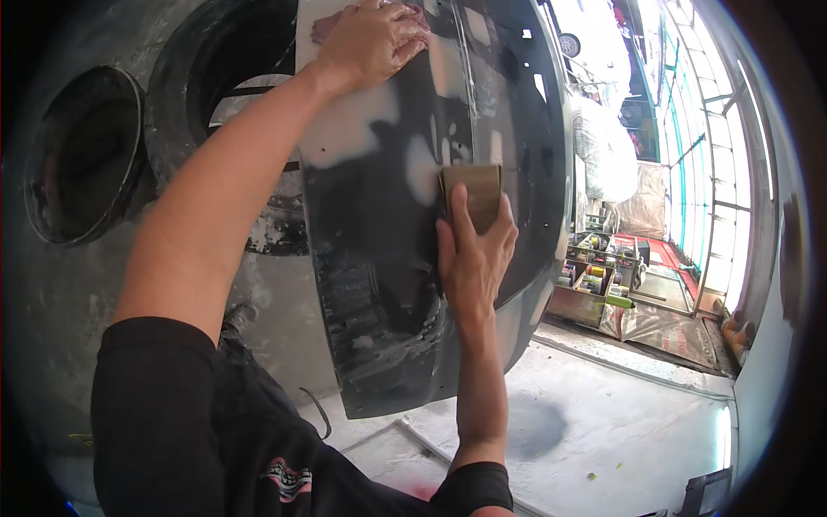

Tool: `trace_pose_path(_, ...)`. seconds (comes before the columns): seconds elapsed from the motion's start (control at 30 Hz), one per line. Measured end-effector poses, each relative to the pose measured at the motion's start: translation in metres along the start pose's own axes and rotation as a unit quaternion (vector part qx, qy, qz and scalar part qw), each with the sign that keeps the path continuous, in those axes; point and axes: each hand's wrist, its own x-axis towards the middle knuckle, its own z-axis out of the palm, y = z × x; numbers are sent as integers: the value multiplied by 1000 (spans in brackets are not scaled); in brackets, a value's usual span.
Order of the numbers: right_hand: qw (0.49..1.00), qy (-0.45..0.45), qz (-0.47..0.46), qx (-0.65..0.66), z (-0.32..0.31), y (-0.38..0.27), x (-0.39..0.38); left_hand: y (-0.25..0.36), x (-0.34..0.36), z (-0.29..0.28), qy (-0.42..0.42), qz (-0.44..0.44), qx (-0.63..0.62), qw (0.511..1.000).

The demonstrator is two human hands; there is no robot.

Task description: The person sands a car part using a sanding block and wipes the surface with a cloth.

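While a round, dark bucket (86, 164) is seen at far left, a reddish cloth (324, 29) is bunched under the left hand (372, 41), closed around it on the upper part of a dark, pale-patched panel (366, 211). Near the panel's middle, a brown rectangular pad (485, 191) is gripped flat against the surface by the right hand (476, 254). Farther right, box-like racks (579, 303) are filled with containers.

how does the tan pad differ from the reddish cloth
The tan pad is straight-edged; the reddish cloth is crumpled. The pad is under the right hand, near the middle of the view; the cloth is in the left hand, at the top edge. More of the pad shows than of the cloth. Both are over the dark, patchy panel.
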Motion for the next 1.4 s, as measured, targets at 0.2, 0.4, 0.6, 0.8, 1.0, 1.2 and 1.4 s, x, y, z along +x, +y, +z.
trace_pose_path(0.2, 1000, 12, 15, -16, 4, 10, 66, 0, -2, 7, 47, 11, -9, 999)
trace_pose_path(0.4, 995, 3, -10, 101, 2, 4, 27, 4, 3, -1, 6, -3, -16, 1000)
trace_pose_path(0.6, 992, -58, 67, 90, -21, -53, -59, -13, -1, 18, 19, 60, 32, 998)
trace_pose_path(0.8, 985, -29, 107, 130, -17, -43, -67, -11, 0, 23, 25, 50, 49, 997)
trace_pose_path(1.0, 981, -6, 63, 186, -18, -31, -5, -10, 2, 22, 28, 41, 46, 998)
trace_pose_path(1.2, 969, -18, 92, 230, -18, -41, -3, -9, 0, 15, 9, 19, 43, 999)
trace_pose_path(1.4, 973, -27, 93, 208, -13, -38, 23, -2, -2, 16, 14, 14, 31, 999)
